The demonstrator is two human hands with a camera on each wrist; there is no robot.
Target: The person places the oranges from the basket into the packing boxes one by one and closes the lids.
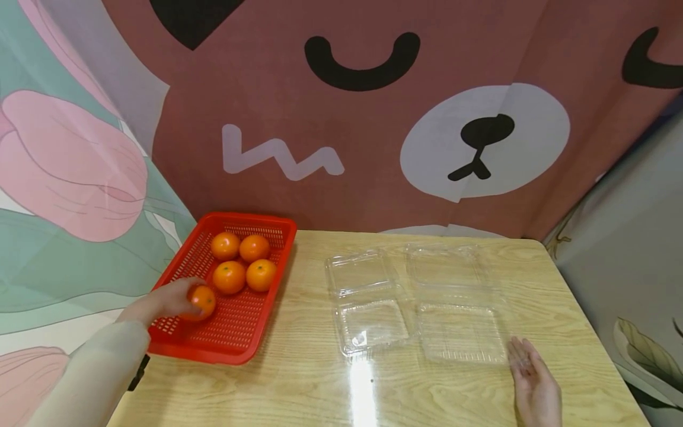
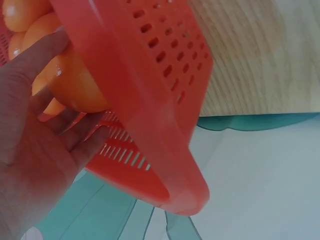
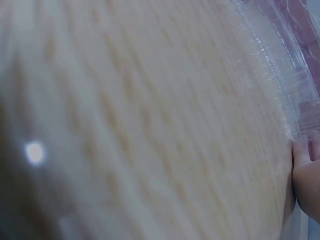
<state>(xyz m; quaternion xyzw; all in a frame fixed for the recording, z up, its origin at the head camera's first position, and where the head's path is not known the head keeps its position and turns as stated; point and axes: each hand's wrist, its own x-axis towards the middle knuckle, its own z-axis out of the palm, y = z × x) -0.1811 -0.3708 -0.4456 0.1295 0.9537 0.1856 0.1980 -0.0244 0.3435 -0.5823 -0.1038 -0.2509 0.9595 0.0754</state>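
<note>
My left hand [image 1: 173, 298] reaches into a red plastic basket [image 1: 256, 347] and grips an orange [image 1: 205, 301] at its near left side. In the left wrist view, the thumb lies over that orange [image 2: 75, 82] and the fingers curve round its other side. Several more oranges [image 1: 229, 277] sit further back in the basket. On the right, my right hand [image 1: 533, 382] rests with fairly straight fingers by the near right corner of a clear plastic clamshell box [image 1: 461, 332]. In the right wrist view, only part of this hand [image 3: 307, 170] shows at the edge.
A second clear clamshell box [image 1: 370, 323] lies opened flat on the wooden table [image 1: 304, 379], left of the first and close to it. Behind the table hangs a printed cloth [image 1: 368, 130] with a bear face. The table's right edge runs past the right hand.
</note>
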